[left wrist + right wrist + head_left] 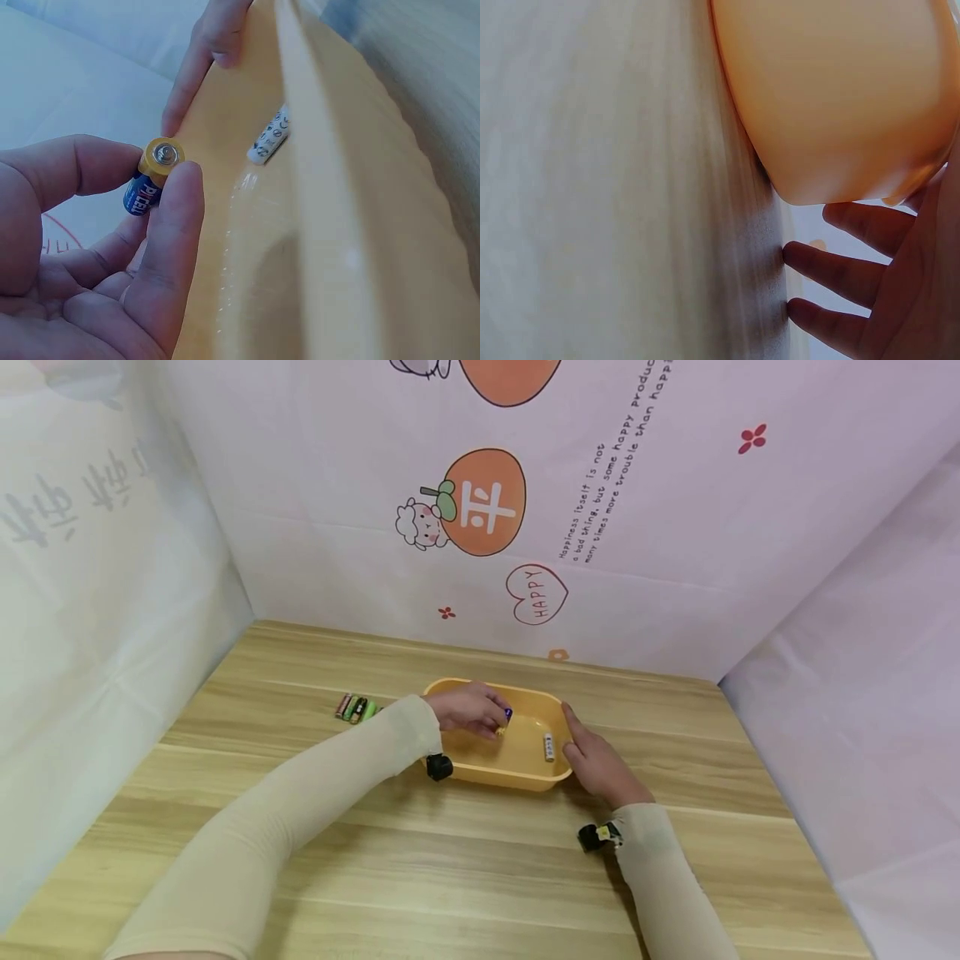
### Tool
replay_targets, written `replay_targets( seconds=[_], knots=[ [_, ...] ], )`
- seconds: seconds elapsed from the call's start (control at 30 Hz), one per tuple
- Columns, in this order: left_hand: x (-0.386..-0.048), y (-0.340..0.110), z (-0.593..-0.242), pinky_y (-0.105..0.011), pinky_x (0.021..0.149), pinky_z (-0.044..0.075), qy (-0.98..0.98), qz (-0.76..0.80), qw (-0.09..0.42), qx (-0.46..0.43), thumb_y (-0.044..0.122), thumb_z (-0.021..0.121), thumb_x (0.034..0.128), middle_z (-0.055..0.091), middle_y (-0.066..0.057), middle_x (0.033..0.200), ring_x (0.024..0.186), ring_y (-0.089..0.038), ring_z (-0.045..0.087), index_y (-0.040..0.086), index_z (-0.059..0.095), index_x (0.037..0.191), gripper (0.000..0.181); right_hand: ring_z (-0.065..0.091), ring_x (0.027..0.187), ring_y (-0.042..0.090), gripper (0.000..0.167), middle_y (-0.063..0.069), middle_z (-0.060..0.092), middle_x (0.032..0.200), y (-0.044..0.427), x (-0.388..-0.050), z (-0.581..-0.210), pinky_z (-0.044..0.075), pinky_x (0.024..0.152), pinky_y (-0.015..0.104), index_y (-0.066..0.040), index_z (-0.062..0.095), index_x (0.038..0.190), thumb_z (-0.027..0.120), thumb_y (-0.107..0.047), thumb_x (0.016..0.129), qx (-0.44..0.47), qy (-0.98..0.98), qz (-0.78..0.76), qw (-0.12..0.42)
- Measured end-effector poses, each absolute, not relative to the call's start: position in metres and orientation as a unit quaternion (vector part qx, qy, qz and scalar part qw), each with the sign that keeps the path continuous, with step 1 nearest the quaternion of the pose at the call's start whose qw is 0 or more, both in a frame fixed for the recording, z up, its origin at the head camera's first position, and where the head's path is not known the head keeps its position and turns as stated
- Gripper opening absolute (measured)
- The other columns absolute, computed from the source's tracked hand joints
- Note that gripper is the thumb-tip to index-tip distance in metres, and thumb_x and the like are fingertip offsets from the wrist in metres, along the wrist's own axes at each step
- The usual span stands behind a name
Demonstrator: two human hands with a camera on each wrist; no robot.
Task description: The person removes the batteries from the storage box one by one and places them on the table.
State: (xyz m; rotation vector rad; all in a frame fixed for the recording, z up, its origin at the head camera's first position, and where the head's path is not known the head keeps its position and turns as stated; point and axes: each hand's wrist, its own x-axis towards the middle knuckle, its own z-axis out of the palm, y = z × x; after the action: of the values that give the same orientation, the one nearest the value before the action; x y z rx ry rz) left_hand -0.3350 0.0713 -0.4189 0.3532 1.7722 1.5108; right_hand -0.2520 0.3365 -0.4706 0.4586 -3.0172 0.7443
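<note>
Over the yellow plastic tray (491, 774), my left hand (471, 708) pinches a blue-and-gold battery (147, 184) between thumb and fingertips. Its gold end with the metal nub faces the left wrist camera. Inside the tray, near its right end, lies a white battery with dark markings (549, 747). My right hand (600, 767) holds the tray's right end, thumb over the rim on the inside. In the right wrist view, its other fingers (840, 274) spread along the outside, and some fingertips touch the table.
Several batteries (355, 708) lie side by side on the wooden table (450, 877) left of the tray, partly hidden by the left sleeve. A printed white cloth (337, 552) hangs behind the table, with cloth on both sides too.
</note>
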Motion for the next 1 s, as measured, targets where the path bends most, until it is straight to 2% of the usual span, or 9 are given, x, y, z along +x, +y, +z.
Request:
replay_targets(
  seconds=[0.23,0.43,0.73,1.0],
  knots=[
    [-0.338,0.064,-0.416,-0.039,0.084,0.056,0.689,0.606,0.376,0.132,-0.007,0.061,0.0897,0.056,-0.021,0.110,0.081,-0.023,0.060,-0.009,0.049,0.125,0.037,0.036,0.135,0.039,0.064,0.018,0.031,0.153,0.337,-0.252,-0.470,0.030,0.109,0.054,-0.014,0.004,0.158,0.032,-0.020,0.101,0.144,-0.961,0.238,-0.004],
    [-0.340,0.057,-0.414,-0.038,0.083,0.057,0.688,0.608,0.372,0.135,-0.006,0.061,0.0895,0.052,-0.029,0.123,0.085,-0.027,0.061,-0.010,0.048,0.127,0.040,0.035,0.136,0.039,0.063,0.017,0.030,0.154,0.338,-0.252,-0.471,0.030,0.110,0.055,-0.014,0.006,0.158,0.033,-0.021,0.101,0.141,-0.960,0.242,-0.003],
    [-0.345,0.042,-0.411,-0.033,0.079,0.058,0.691,0.609,0.367,0.131,-0.006,0.061,0.0898,0.049,-0.031,0.126,0.082,-0.024,0.062,-0.011,0.047,0.131,0.043,0.032,0.138,0.036,0.063,0.014,0.027,0.155,0.339,-0.253,-0.473,0.028,0.111,0.053,-0.015,0.004,0.158,0.032,-0.020,0.101,0.142,-0.959,0.244,-0.008],
    [-0.348,0.024,-0.407,-0.033,0.080,0.057,0.691,0.621,0.354,0.107,-0.006,0.061,0.0902,0.051,-0.029,0.124,0.083,-0.023,0.063,-0.008,0.048,0.129,0.041,0.032,0.137,0.038,0.063,0.018,0.028,0.155,0.337,-0.253,-0.471,0.028,0.111,0.053,-0.012,0.005,0.157,0.033,-0.019,0.101,0.146,-0.960,0.240,-0.006]
  ],
)
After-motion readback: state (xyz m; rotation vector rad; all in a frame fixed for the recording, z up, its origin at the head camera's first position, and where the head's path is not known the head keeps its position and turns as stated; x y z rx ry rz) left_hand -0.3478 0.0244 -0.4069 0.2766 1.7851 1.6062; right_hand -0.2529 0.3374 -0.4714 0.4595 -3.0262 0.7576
